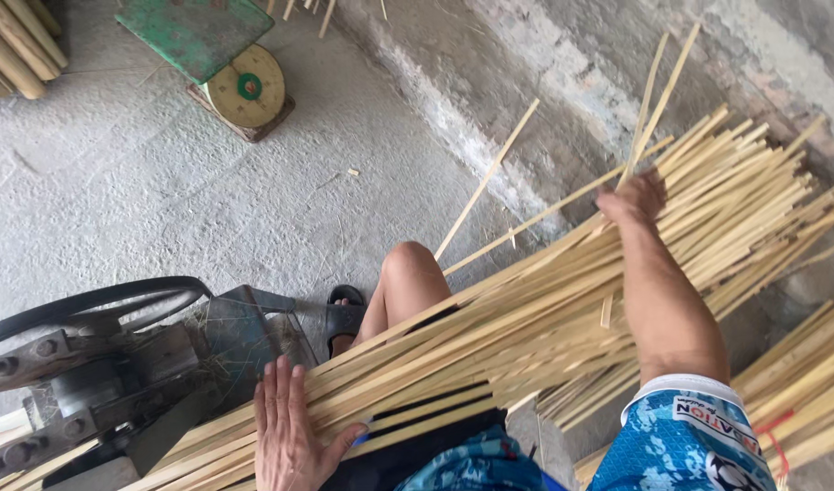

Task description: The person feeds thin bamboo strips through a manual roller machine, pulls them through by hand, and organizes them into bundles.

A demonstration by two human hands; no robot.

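A rough grey concrete floor (144, 191) fills the view, with a paler raised strip of concrete running diagonally across the upper right. At the top left corner lie a few round bamboo poles (12, 45). Just right of them stands a green weighing scale (219, 64) with a flat green pan and a round cream dial ringed in green at its centre.

At the lower left sits a dark metal machine (99, 373) with a black belt looped over a wheel and bolted grey housing, straw-like shreds caught on it. The left hand (288, 435) lies flat, fingers straight and together, palm pressed down on the near end of a long bundle of split bamboo strips (526, 318); it grips nothing. The bundle rests across the person's lap and bare knee (408, 273), slanting up toward the right, with a sandalled foot (344, 314) beside the machine.

The right hand (633, 200) reaches into the far part of the bundle, fingers curled among the strips; how tightly it grips cannot be told. 2 strips stick up above it. A second pile of strips (799, 382) lies at the lower right, tied with a red band.
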